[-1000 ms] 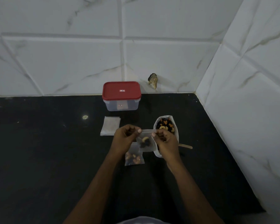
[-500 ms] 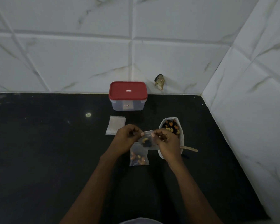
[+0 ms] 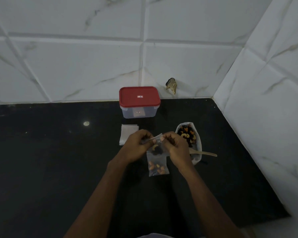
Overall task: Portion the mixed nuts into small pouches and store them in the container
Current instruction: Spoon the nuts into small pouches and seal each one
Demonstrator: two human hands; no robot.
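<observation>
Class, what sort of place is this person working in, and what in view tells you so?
Probably a home kitchen corner: a dark stone countertop meets white marble-look wall tiles, and a red-lidded food container and an open bag of mixed nuts stand on it.

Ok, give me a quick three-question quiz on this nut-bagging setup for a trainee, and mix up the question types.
1. True or false: the red lid is on the container.
2. What do the left hand and the right hand pinch between them? A the red lid; B a small pouch with nuts; C the wooden spoon.
3. How many filled pouches lie flat on the counter, just nearer the person than the hands?

Key: 1 true. 2 B. 3 one, the filled pouch.
</observation>
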